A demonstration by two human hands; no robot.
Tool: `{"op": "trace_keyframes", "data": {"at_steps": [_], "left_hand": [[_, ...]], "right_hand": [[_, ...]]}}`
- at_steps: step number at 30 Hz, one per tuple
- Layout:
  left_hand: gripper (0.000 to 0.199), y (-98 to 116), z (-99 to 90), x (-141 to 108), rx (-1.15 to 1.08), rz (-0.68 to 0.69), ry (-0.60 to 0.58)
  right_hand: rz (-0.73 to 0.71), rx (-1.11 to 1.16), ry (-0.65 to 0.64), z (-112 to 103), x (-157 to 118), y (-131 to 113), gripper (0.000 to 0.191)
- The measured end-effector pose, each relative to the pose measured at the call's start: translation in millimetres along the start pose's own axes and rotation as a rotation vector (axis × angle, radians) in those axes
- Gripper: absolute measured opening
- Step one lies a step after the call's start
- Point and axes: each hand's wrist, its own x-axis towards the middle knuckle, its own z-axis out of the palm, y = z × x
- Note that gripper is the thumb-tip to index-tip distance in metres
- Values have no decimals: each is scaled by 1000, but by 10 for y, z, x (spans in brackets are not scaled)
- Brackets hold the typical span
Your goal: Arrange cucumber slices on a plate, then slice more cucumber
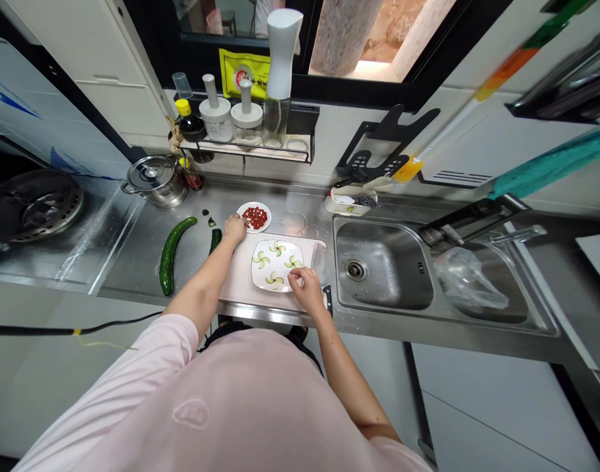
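My left hand [235,229] is at the left rim of a small white plate [266,229] that holds small red bits, perhaps goji berries [255,216]. Its fingers are curled and partly hidden, and what they grip cannot be made out. Over the right side of a squarish white plate [279,264], my right hand [307,288] has thumb and forefinger pinched together. Pinwheels of green cucumber slices [274,280] with red centres lie on that plate. The fingertips are at the right-hand pinwheel [293,261]; anything between them is too small to tell.
Under the plate is a pale cutting board [237,278], with a knife [328,298] at its right. Leftward lie a cut cucumber piece [214,240], dark end bits [211,222], a whole cucumber [170,255] and a steel pot [159,183]. A sink [385,262] is at right.
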Motion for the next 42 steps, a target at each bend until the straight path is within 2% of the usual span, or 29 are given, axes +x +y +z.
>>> {"op": "trace_keyframes", "data": {"at_steps": [7,16,22,33,37,39,42], "left_hand": [[29,25,0,39,-21,-19,-20],[19,35,41,118,-149,-191,-30],[18,13,38,57,-192,-190,47],[10,-27,12,37,-335,-172,72],[5,-47,47,74,-525,-157,139],[4,-13,71,93,-710,-143,172],[9,89,86,79,-1050,-116,130]], "right_hand": [[-26,27,24,1,13,1,17],[-38,38,42,19,9,51,12],[-49,42,49,1,19,39,11],[-60,38,49,-22,25,38,11],[-49,39,50,-23,15,51,12],[-48,45,51,-21,25,49,12],[-51,49,49,-10,63,35,12]]}}
